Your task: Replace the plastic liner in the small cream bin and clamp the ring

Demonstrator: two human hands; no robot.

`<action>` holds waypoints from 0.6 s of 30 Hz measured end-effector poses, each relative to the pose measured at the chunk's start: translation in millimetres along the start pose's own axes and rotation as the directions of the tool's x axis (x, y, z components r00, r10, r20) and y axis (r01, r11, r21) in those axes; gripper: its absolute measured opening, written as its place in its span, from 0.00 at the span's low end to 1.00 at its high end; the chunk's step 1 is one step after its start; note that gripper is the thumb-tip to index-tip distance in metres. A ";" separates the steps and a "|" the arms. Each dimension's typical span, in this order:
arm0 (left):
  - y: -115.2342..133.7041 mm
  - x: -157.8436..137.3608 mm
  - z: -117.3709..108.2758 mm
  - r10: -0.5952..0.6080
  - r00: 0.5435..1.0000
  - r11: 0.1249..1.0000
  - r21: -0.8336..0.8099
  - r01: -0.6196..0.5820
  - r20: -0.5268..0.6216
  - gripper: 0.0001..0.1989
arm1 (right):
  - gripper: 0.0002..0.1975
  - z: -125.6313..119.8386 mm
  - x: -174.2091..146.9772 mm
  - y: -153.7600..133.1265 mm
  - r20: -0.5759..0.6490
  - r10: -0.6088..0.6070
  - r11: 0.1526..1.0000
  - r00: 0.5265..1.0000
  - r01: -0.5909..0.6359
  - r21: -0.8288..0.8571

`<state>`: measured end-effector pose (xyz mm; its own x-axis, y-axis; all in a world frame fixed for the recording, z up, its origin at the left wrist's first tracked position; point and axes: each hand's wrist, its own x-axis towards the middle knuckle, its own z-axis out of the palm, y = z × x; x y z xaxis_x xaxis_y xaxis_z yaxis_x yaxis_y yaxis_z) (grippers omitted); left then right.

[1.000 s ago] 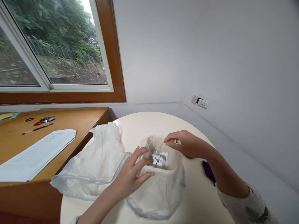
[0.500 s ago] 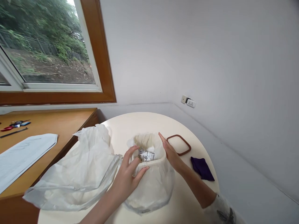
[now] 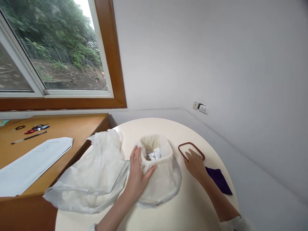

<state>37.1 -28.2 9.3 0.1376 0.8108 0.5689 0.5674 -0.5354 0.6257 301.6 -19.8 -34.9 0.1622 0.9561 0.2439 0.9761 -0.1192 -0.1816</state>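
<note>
A small bin lined with a whitish plastic bag (image 3: 163, 179) stands upright on the round table, with crumpled printed paper (image 3: 154, 154) inside. My left hand (image 3: 138, 175) lies against the bin's left and front side near the rim, thumb and fingers spread apart. To the right, my right hand (image 3: 195, 163) is over the near side of a brown rounded-square ring (image 3: 198, 150), its fingers stretched out across the opening. The ring still lies flat; the exact contact under my palm is hidden. Beside my right wrist is a folded dark purple cloth (image 3: 219, 180).
Another whitish plastic bag (image 3: 96, 179) lies spread left of the bin, over the edge of the cream round table (image 3: 192, 208). A wooden desk (image 3: 79, 120) at left bears white paper (image 3: 40, 160), a pen (image 3: 29, 137) and small items. Walls stand close behind and right.
My right hand has left the bin's right rim and moved right onto the brown ring. My left hand has shifted from above the opening to the bin's outer left side. The view has turned slightly left.
</note>
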 end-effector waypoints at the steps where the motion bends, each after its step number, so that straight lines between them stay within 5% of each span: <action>1: -2.8 -1.4 1.3 -0.025 1.000 1.000 -0.018 0.025 0.006 0.38 | 0.18 3.8 -1.9 3.3 0.022 0.017 0.999 1.000 -0.017 -0.039; 5: -12.2 -7.0 7.3 -0.113 0.990 0.989 -0.091 0.121 0.087 0.39 | 0.15 13.9 -8.5 7.9 0.058 0.037 0.999 0.998 -0.035 -0.032; 13: -23.7 -13.5 16.0 -0.089 0.987 0.975 -0.189 0.113 0.134 0.39 | 0.14 11.5 -5.1 10.3 0.032 0.062 0.998 0.998 -0.063 0.022; 18: -23.9 -13.8 15.6 -0.083 0.988 0.979 -0.172 0.105 0.132 0.41 | 0.13 10.2 -4.2 15.6 -0.165 0.090 0.969 0.982 -0.048 0.244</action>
<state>34.4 -22.9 -21.8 0.1964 0.8765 0.4396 0.4302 -0.4799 0.7646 314.7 -22.9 -48.5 0.2712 0.8842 0.3804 0.9024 -0.0960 -0.4201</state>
